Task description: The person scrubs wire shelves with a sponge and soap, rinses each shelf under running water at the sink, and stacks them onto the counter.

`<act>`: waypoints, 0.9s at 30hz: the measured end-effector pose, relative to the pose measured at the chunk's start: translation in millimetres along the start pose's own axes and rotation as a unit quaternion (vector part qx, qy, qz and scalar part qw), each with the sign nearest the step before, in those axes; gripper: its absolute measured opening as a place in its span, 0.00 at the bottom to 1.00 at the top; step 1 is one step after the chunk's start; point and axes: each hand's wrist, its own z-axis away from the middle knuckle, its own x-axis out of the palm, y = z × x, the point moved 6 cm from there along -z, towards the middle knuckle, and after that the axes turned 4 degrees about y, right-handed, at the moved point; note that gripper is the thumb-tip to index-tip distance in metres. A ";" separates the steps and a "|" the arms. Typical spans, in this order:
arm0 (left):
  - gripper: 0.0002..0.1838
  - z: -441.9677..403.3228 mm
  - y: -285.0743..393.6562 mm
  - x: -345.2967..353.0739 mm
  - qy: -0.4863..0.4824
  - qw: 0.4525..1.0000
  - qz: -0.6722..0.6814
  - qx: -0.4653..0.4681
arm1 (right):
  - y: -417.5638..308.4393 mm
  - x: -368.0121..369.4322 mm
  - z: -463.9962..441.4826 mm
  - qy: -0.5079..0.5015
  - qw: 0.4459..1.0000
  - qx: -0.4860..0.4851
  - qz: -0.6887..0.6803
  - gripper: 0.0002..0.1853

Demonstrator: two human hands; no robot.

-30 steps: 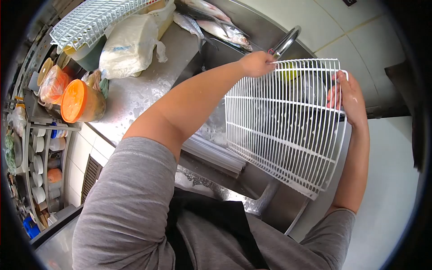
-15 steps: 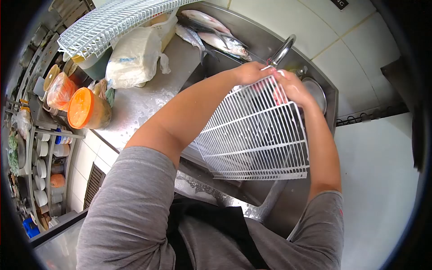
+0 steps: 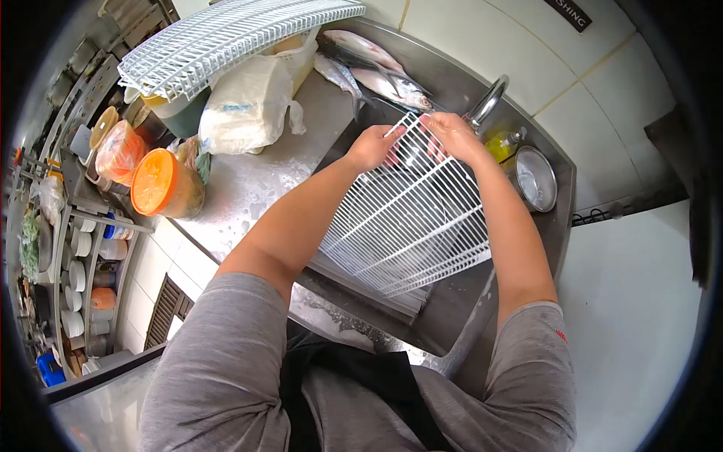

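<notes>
A white wire shelf rack (image 3: 407, 218) is tilted over the metal sink (image 3: 471, 320), its far corner raised. My left hand (image 3: 374, 147) grips the rack's left edge close to that corner, fingers curled round the wires. On the other side of the corner, my right hand (image 3: 450, 135) is closed on the rack's right edge. Just behind the right hand rises the chrome faucet (image 3: 493, 98). Through the wires, a light ribbed panel (image 3: 376, 290) can be partly seen in the sink.
Several fish (image 3: 388, 83) lie at the sink's far left. More white wire racks (image 3: 233, 45) rest above a white plastic bag (image 3: 245, 113). An orange-lidded tub (image 3: 154, 182) stands on the left counter. A yellow-green bottle (image 3: 503, 143) and a round metal strainer (image 3: 535, 178) sit right of the faucet.
The rack has turned, its lower edge now slanting. My left hand has moved down and left along the edge, apart from the right hand. The view has shifted slightly.
</notes>
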 end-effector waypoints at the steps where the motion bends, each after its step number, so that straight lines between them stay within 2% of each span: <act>1: 0.24 -2.2 -8.3 -5.9 0.028 0.999 0.014 0.013 | -4.4 -2.2 -1.0 0.031 0.999 -0.019 0.018 0.24; 2: 0.24 0.9 -10.7 -12.4 0.051 0.998 0.019 0.014 | 5.2 -2.0 -5.5 0.032 0.999 -0.021 0.019 0.24; 4: 0.25 6.4 -17.2 -28.8 0.105 0.994 0.015 0.011 | 18.6 -17.5 -8.4 0.164 0.985 -0.052 -0.003 0.24; 5: 0.25 7.3 -20.5 -33.4 0.106 0.994 0.016 0.011 | 21.3 -27.3 6.6 0.213 0.975 0.019 0.062 0.21; 6: 0.25 9.0 -26.7 -41.2 0.139 0.989 0.050 -0.005 | 27.0 -25.6 5.3 0.211 0.975 0.020 0.062 0.21; 7: 0.25 12.5 -31.2 -48.3 0.171 0.982 0.082 -0.021 | 30.6 -20.2 4.6 0.182 0.979 -0.009 -0.093 0.19; 8: 0.25 15.1 -33.6 -51.5 0.171 0.982 0.082 -0.024 | 33.1 -16.4 3.9 0.150 0.957 -0.037 -0.246 0.17; 9: 0.25 17.8 -35.4 -55.9 0.184 0.979 0.089 -0.021 | 37.9 -11.7 1.6 0.068 0.927 -0.010 -0.370 0.15; 10: 0.25 21.4 -36.8 -58.8 0.197 0.976 0.096 -0.018 | 31.9 -16.2 5.0 0.067 0.926 -0.006 -0.371 0.15; 12: 0.25 26.3 -38.9 -60.2 0.201 0.974 0.103 -0.014 | 25.3 -5.4 10.4 -0.063 0.923 0.060 -0.374 0.15; 14: 0.25 31.3 -39.5 -59.9 0.203 0.971 0.128 -0.010 | 20.9 -6.2 12.7 -0.060 0.921 0.059 -0.381 0.16; 16: 0.25 37.6 -42.0 -60.9 0.202 0.970 0.134 -0.006 | 13.6 -5.1 21.5 -0.114 0.926 0.067 -0.354 0.16; 19: 0.24 43.2 -38.4 -67.3 0.216 0.966 0.143 0.021 | 18.5 -16.8 23.7 -0.067 0.913 0.072 -0.397 0.17; 24: 0.25 51.8 -27.9 -78.0 0.234 0.957 0.164 0.042 | 18.0 -23.6 32.4 -0.064 0.895 0.052 -0.438 0.16; 26: 0.25 53.1 -24.9 -85.0 0.255 0.953 0.161 0.020 | 28.9 -32.9 27.0 0.013 0.885 0.059 -0.461 0.16; 27: 0.25 54.8 -22.3 -86.7 0.255 0.953 0.161 0.022 | 31.8 -32.2 25.9 0.007 0.881 0.057 -0.470 0.15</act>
